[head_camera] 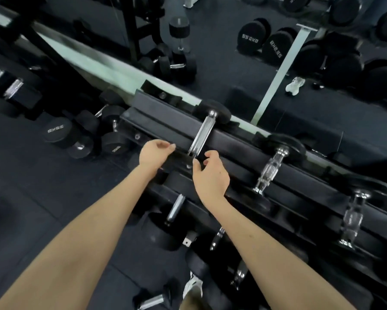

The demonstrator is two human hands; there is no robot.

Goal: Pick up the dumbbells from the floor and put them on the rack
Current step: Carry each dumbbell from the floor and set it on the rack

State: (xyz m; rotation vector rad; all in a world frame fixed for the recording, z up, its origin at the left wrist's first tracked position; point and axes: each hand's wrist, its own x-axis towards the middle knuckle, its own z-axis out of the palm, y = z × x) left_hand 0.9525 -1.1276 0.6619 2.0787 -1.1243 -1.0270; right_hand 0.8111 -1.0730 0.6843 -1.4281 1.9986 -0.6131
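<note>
Chrome-handled dumbbell (202,134) lies across the rack (165,115). Left hand (155,153) hangs loosely curled and empty beside it. Right hand (211,175) curls at its near end, grip unclear.

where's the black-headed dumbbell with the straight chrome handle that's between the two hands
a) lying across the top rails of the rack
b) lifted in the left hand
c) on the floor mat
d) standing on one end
A: the black-headed dumbbell with the straight chrome handle lies across the top rails of the black metal rack, and neither the left hand nor the right hand wraps its handle.
</note>
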